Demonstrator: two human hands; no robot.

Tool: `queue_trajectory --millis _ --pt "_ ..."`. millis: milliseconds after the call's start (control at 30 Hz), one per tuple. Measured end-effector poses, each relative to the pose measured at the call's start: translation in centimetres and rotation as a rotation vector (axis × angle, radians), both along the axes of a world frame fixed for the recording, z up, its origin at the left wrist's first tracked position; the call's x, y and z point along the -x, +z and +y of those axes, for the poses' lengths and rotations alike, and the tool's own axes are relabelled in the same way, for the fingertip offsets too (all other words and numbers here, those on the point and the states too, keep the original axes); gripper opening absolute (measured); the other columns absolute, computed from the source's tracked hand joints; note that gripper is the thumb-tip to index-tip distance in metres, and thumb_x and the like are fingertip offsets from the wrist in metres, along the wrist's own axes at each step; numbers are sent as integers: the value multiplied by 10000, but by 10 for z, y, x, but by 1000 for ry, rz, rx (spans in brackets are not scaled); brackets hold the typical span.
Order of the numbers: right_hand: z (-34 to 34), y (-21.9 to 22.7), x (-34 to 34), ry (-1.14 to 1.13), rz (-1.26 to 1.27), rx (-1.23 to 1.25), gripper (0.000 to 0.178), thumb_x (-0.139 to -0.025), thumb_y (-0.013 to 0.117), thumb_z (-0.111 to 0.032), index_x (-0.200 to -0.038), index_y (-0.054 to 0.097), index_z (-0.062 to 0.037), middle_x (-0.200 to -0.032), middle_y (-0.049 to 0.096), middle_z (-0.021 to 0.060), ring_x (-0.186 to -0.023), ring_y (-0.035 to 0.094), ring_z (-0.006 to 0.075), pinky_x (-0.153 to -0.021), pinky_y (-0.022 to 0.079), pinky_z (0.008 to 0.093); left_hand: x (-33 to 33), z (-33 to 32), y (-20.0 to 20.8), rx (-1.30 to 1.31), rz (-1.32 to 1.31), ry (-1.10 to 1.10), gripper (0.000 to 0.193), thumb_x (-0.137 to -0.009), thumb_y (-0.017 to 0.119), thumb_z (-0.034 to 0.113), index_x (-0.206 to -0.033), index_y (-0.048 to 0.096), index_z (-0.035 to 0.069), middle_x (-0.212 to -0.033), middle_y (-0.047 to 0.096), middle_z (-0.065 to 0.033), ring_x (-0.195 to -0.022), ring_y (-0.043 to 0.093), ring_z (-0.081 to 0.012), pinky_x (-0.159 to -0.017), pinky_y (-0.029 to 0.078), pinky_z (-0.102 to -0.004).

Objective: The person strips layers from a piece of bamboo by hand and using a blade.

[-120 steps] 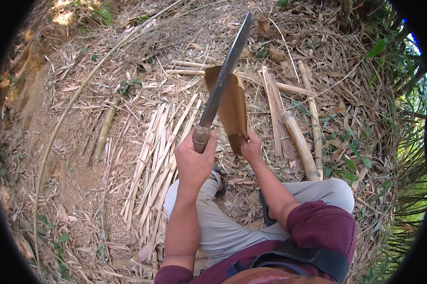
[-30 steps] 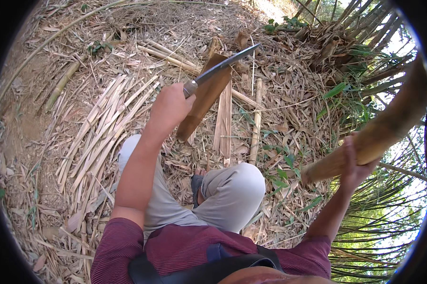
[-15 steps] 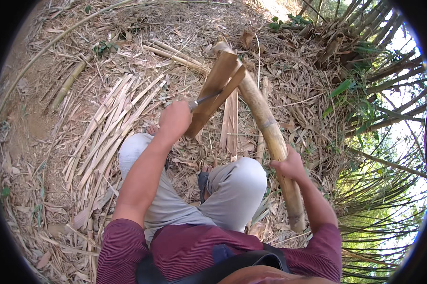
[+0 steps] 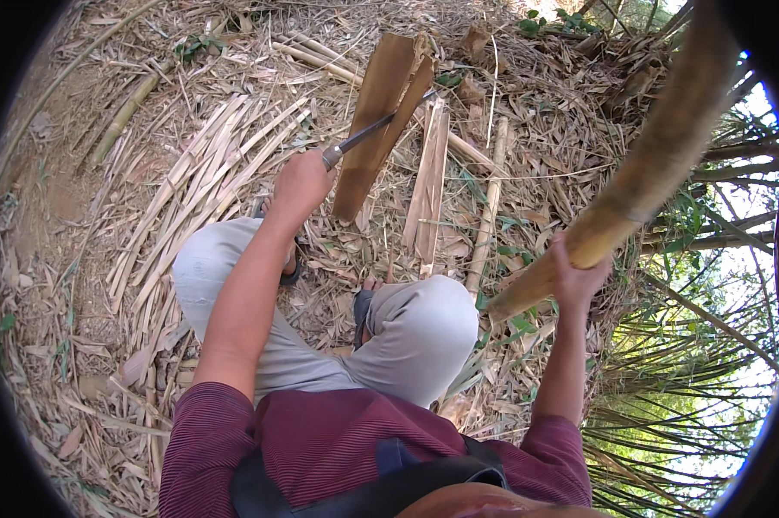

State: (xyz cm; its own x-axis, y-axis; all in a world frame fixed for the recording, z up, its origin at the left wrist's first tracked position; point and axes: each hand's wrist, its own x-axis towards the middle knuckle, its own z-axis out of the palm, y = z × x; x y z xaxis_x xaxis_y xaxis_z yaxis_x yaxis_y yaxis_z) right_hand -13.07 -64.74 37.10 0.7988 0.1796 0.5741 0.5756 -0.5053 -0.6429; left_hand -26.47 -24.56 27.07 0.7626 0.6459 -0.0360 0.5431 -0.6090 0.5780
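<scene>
My left hand (image 4: 303,186) is closed around the handle of a long-bladed knife (image 4: 365,135). Its dark blade crosses a brown split bamboo piece (image 4: 373,99) that stands up from the ground, and the tip pokes out past the piece's right side. A gap runs down from the top of the piece at the blade. On the right, my right hand (image 4: 577,276) grips a thick yellowish bamboo pole (image 4: 636,194) near its lower end. The pole slants up toward the upper right, apart from the knife; its far end leaves the picture.
Many thin split strips (image 4: 178,194) lie on the left. Flat split pieces (image 4: 426,186) and a thin stick (image 4: 490,207) lie ahead of my knees. Dry leaves cover the ground. Green bamboo stems (image 4: 709,328) stand at the right, and a stump (image 4: 474,41) sits beyond.
The pole has swung from across the top of the bamboo piece up to the right, with my right hand turned. My left hand has shifted slightly up and left, still on the knife.
</scene>
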Motion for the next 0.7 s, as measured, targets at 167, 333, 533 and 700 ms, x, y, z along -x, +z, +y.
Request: queue_trajectory --millis 167,333,533,700 --pt "24 -135 19 140 731 770 808 -668 858 -397 -1269 541 41 -1098 684 315 -1056 665 469 -915 528 494 2 -6 -77 4 150 -51 259 -880 710 226 -990 712 -8 -952 701 -303 -926 693 -458 -820 556 -531" --pt "10 -202 29 145 625 570 589 -829 754 -345 -1306 555 -64 -1014 689 312 -1031 650 490 -867 509 517 -12 -3 -163 104 84 88 259 -872 692 220 -985 728 -11 -978 711 -286 -963 693 -453 -848 560 -518" --pt "-30 -205 55 93 671 427 511 -870 698 -327 -1287 572 -60 -1018 692 310 -952 668 495 -819 528 512 -6 -12 -173 184 145 128 309 -896 666 263 -1067 723 13 -1091 718 -235 -1060 689 -406 -900 553 -501" --pt "-11 -105 108 -27 343 584 670 -766 787 -281 -1330 545 -14 -983 717 272 -896 722 422 -803 564 459 -6 -8 -179 242 127 141 299 -903 656 259 -1078 727 28 -1083 723 -227 -1054 689 -412 -897 555 -494"
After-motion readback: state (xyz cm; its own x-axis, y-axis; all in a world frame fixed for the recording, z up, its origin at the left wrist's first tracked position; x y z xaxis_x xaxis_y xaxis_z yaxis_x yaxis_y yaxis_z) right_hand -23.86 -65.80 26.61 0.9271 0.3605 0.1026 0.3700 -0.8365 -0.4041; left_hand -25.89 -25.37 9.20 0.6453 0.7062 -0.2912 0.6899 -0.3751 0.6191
